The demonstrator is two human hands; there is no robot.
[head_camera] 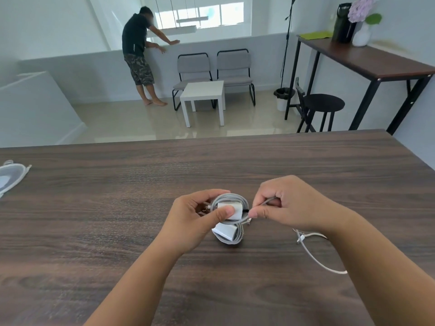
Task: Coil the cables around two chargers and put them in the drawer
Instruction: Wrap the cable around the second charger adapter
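Holding a white charger above the table, the left hand clamps it thumb-on-top; gray cable wraps round it. Right hand pinches the cable's free end. Second coiled charger lies just below, on the table.

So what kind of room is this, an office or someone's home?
Probably a shared lounge or small office: two grey chairs behind a white side table, a high bar table with a black stool.

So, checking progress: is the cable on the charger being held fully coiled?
Not fully: the right hand pinches the cable's loose end.
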